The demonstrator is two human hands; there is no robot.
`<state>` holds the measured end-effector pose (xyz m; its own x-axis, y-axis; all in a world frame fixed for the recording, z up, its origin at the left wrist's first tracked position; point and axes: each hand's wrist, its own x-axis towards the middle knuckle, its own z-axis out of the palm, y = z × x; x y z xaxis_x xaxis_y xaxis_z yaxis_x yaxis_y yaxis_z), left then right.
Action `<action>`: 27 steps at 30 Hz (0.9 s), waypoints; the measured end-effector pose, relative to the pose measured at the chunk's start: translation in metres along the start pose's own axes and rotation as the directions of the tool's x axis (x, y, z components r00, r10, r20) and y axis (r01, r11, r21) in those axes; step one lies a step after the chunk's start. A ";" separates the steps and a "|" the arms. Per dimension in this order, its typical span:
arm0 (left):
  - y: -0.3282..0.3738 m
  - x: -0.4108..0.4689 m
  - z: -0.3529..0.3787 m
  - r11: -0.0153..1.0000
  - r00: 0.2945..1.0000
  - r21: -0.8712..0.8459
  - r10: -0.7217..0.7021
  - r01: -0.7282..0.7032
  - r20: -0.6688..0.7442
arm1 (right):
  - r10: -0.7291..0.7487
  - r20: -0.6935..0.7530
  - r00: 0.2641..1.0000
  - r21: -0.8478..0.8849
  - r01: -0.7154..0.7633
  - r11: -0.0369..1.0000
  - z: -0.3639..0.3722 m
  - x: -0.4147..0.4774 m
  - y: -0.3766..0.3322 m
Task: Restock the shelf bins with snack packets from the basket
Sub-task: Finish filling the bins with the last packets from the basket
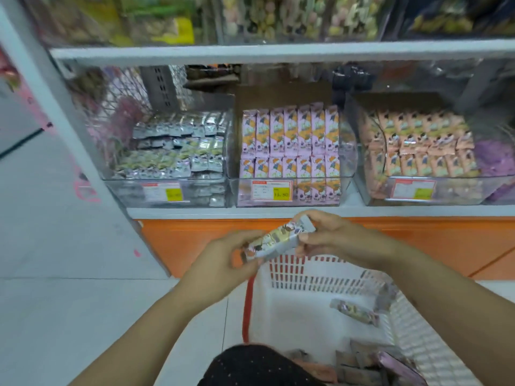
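I'm holding one silver snack packet point(278, 240) by its ends, left hand point(220, 260) and right hand point(331, 235) both pinching, judging it light, crinkly, slippery, crushable mid-body.

An orange base panel point(459, 240) meets pale floor tiles point(83, 316).

- The top-shelf goods point(278, 18) were blurred and cut off by the upper edge; their kind could not be told.
- The print on the left price label point(163, 191) was too smeared to read.
- The packet point(278, 240) showed blurred artwork, and fingers of the left hand point(220, 263) and right hand point(331, 238) covered both its ends.
- The basket point(320, 277) ran off the lower and right edges; the packets in its near corner lay partly behind a dark garment point(250, 366).
- The purple packs point(496, 160) were cut by the right edge.
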<state>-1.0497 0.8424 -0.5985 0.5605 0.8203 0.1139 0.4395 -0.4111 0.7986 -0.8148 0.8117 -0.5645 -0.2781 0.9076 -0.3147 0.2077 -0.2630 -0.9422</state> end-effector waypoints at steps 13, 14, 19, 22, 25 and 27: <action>0.008 -0.020 -0.054 0.912 0.746 -0.410 -0.290 0.024 -0.600 | -0.273 -0.272 0.923 -0.066 0.265 0.962 0.093 0.027 -0.052; 0.012 -0.020 -0.049 0.812 0.724 -0.583 -0.402 0.000 -0.560 | -0.289 -0.299 0.909 -0.056 0.286 0.957 0.101 0.030 -0.051; 0.022 -0.018 -0.036 0.579 0.764 -0.812 -0.490 -0.074 -0.420 | -0.384 -0.322 0.866 -0.178 0.343 0.922 0.123 0.049 -0.048; 0.012 -0.011 -0.052 0.555 0.744 -0.829 -0.525 -0.069 -0.413 | -0.418 -0.208 0.884 -0.358 0.329 0.874 0.115 0.058 -0.058; -0.002 0.005 -0.086 0.709 0.706 -0.706 -0.499 -0.002 -0.503 | -0.414 -0.113 0.903 -0.711 0.217 0.669 0.087 0.075 -0.066; -0.011 0.018 -0.112 0.842 0.681 -0.534 -0.432 0.070 -0.591 | -0.360 -0.133 0.923 -0.877 0.060 0.476 0.069 0.089 -0.063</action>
<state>-1.1233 0.9069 -0.5389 -0.2230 0.9714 0.0819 0.0345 -0.0761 0.9965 -0.9177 0.8862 -0.5412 -0.2072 0.9762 0.0641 0.9050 0.2162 -0.3664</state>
